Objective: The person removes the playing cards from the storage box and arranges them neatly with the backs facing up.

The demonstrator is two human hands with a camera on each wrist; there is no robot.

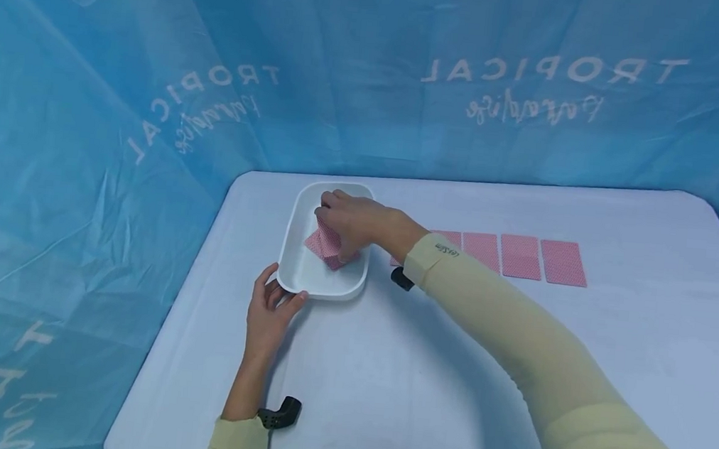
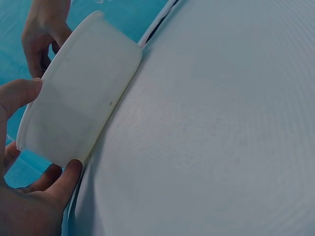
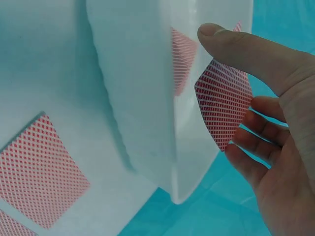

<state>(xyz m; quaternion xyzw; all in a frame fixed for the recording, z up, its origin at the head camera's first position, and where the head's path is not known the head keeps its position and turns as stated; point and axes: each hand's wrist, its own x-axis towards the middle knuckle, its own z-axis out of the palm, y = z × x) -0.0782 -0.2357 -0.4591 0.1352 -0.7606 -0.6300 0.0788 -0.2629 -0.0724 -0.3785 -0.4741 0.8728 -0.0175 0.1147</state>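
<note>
Seen from the head, the right hand [image 1: 355, 222] is over the white tray [image 1: 293, 272], its thumb and fingers pinching a red-patterned card [image 3: 224, 105]. More red card [image 1: 315, 245] shows below it, inside the tray. The left hand [image 1: 269, 320] grips the tray's corner at seven o'clock, fingers curled round it. Toward three o'clock, a row of cards [image 1: 520, 257] lies face down on the surface [image 1: 357, 395], partly hidden by the right arm.
</note>
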